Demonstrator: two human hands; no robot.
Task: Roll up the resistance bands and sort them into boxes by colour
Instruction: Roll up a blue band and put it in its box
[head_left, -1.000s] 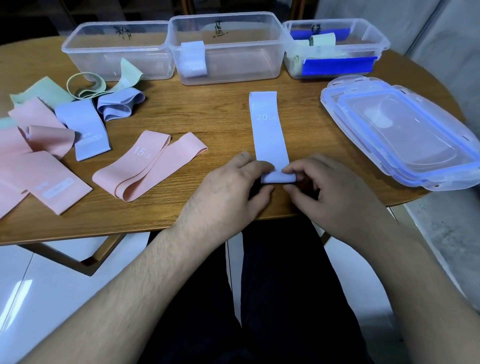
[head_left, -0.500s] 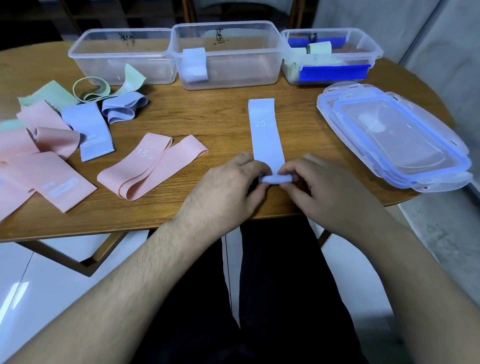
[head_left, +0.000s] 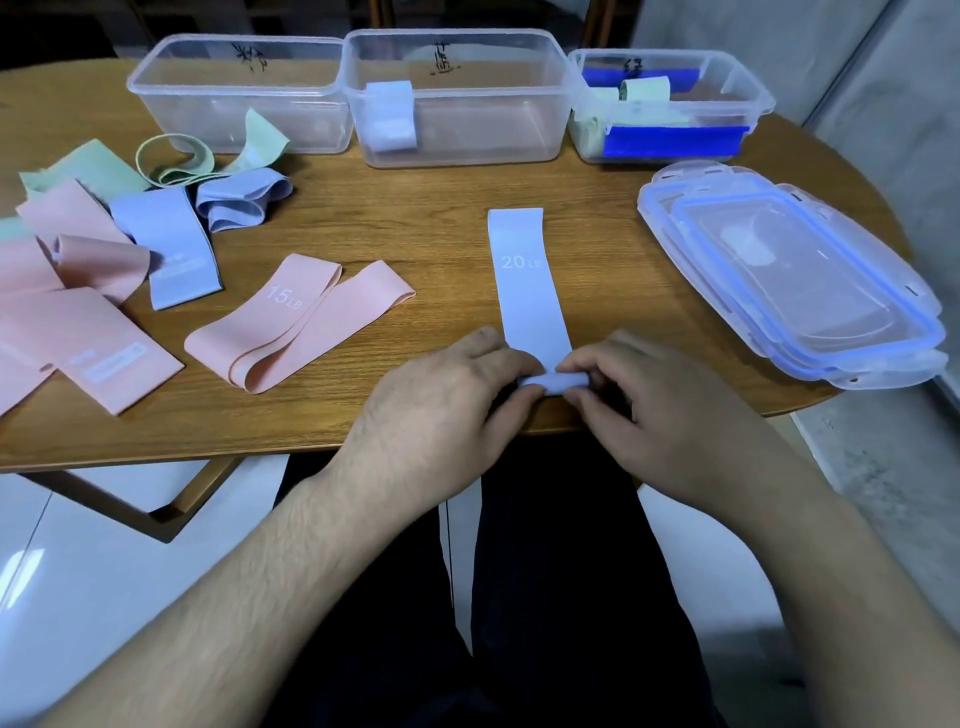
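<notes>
A pale lilac band marked 20 LB (head_left: 524, 275) lies flat on the table, pointing away from me. Its near end is curled into a small roll at the table's front edge. My left hand (head_left: 441, 410) and my right hand (head_left: 660, 410) pinch that roll from either side. Three clear boxes stand at the back: the left box (head_left: 234, 93) is empty, the middle box (head_left: 452, 98) holds a rolled lilac band (head_left: 389, 122), the right box (head_left: 670, 109) holds green rolls.
A pink 15 LB band (head_left: 296, 322) lies left of my hands. Further left are several loose pink, lilac (head_left: 166, 244) and green (head_left: 176, 161) bands. Stacked clear lids (head_left: 795, 280) lie at the right. The wooden table (head_left: 363, 208) ends just under my hands.
The roll at the near end of the lilac band has grown a little thicker and the flat length is slightly shorter. Both hands stay at the roll.
</notes>
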